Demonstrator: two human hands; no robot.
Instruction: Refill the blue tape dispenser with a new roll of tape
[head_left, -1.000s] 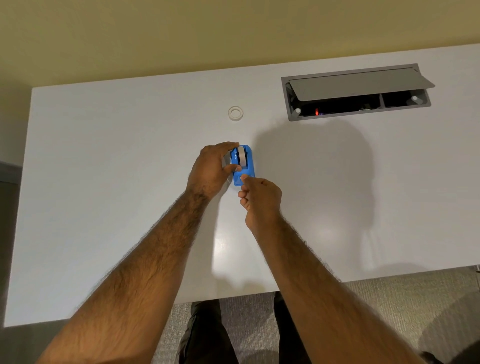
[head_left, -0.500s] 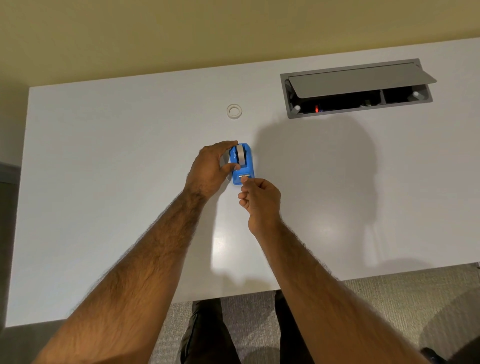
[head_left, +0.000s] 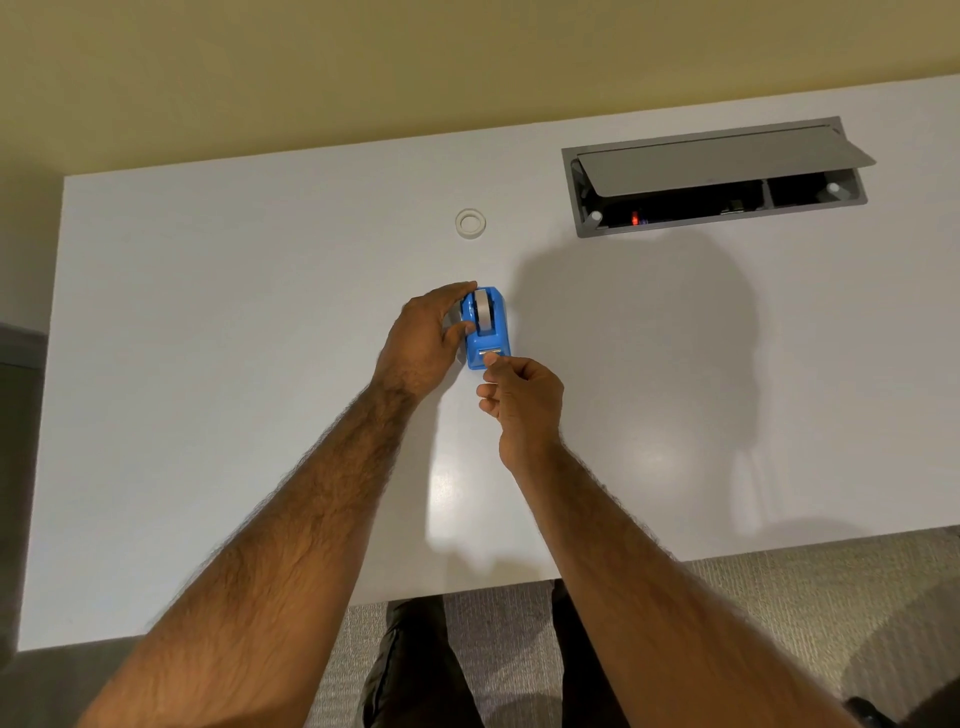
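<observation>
Fingers (head_left: 493, 364) of the right hand (head_left: 524, 400) are pinched together at the near end of the blue tape dispenser (head_left: 485, 332), right by its little metal cutter (head_left: 493, 353). The pinch looks closed on the loose end of the tape, but the strip is too thin to see, so that is only a guess. A second ago this hand sat lower and its fingers were curled under. Now it has turned a bit and the thumb and first finger press at the cutter.

The left hand (head_left: 426, 338) is wrapped around the left side of the dispenser and holds it down. Its thumb rests by the new roll of tape (head_left: 483, 312), which stands in the slot on top. That hand has hardly moved in the last second.

The dispenser stands on the white table (head_left: 208, 364), about in the middle, a bit closer to the far edge than the near one. An empty tape ring (head_left: 470, 223) lies flat farther back, well apart from the hands. A grey cable box (head_left: 717, 176) with its lid up is set in the table near the far right corner.

The roll being in place and the fingers at the cutter suggest the job is almost done. What seems left is to press the tape end onto the cutter so it stays there.
</observation>
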